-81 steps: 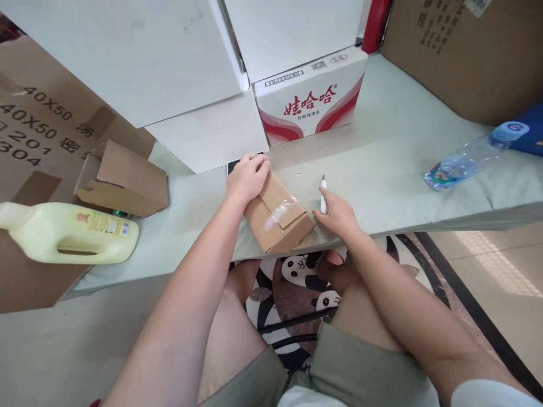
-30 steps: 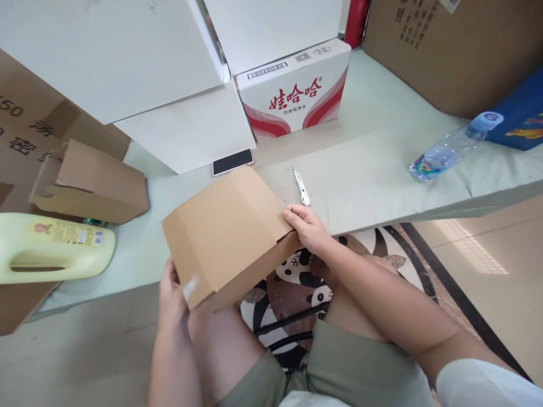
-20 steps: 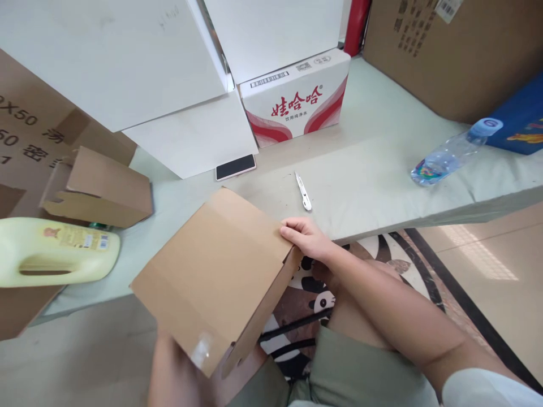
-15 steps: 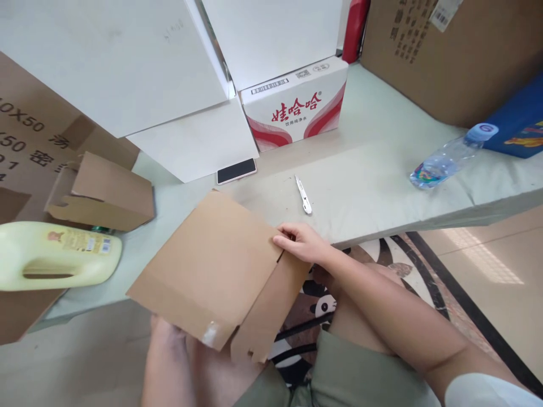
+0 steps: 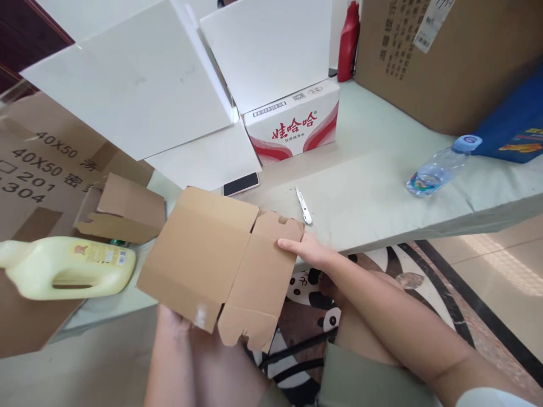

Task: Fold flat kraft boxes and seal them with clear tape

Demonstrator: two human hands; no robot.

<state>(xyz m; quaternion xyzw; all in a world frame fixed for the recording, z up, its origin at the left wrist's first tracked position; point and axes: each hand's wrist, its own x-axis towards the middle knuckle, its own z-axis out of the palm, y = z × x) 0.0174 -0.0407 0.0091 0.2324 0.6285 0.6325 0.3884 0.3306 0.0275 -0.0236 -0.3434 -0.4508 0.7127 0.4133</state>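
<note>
A brown cardboard box (image 5: 199, 243), partly unfolded, is tilted between my two hands over the table's near edge. Its slotted side flap (image 5: 259, 271) spreads out to the right. My right hand (image 5: 306, 247) grips that flap's upper right edge, thumb on top and the other fingers hidden underneath. My left hand (image 5: 172, 321) is under the lower left edge, its fingers mostly hidden by the cardboard. A strip of clear tape (image 5: 201, 315) shines near the lower edge. Beyond the box, a white utility knife (image 5: 303, 206) and a phone (image 5: 241, 184) lie on the table.
At left are a yellow jug (image 5: 80, 265) and a small open carton (image 5: 123, 209). White boards (image 5: 136, 85) and a red-and-white water carton (image 5: 297, 127) stand behind. A plastic bottle (image 5: 441, 169) lies at right, near a large brown box (image 5: 424, 73).
The side flap has swung outward and now lies spread to the right. My right hand has shifted from the box's corner to the flap's outer edge. The view has tilted slightly upward.
</note>
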